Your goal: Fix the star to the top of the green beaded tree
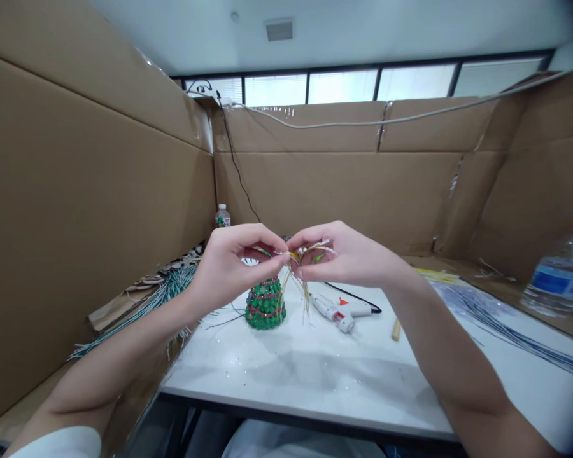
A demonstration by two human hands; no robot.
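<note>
My left hand [232,261] and my right hand [341,254] meet in mid-air above the white table [315,375]. Both pinch a small bundle of beaded wires [298,270], yellow and green at the top, with thin yellowish strands hanging down from the fingers. Just below and behind the hands stands a small green beaded cone [265,304] with red bands, upright on the table.
A white glue gun [337,310] with a black cord lies right of the cone, a short wooden stick [396,329] beside it. Bundles of wires lie at the left [138,308] and right [516,331]. Water bottles stand at the back [222,217] and right edge [561,270]. Cardboard walls [76,191] surround the table.
</note>
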